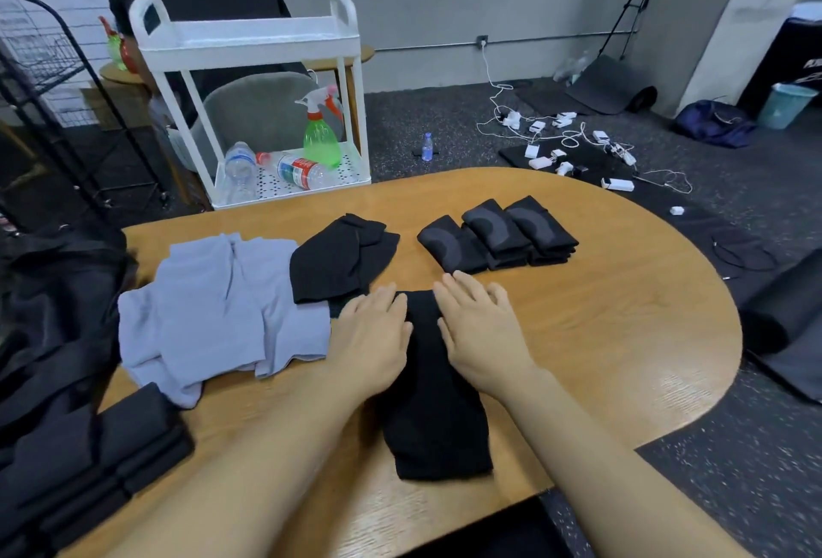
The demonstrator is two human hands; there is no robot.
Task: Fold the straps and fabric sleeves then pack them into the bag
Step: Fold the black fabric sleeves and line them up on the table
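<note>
Both hands flat, fingers straight — left hand (371, 335), right hand (478, 330) — pressing black fabric sleeve (433, 415) at table centre. Smoothing before fold. Folded sleeves (498, 233) at 1 o'clock; black bag (53, 313) at 9. Next, likely: fold near end over.

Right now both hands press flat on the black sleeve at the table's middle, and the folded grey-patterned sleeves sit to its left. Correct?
Not quite. In the head view both hands, left hand and right hand, do press flat on the black sleeve, but the folded grey-patterned sleeves sit beyond it to the right; the pale blue cloth lies left.
</note>
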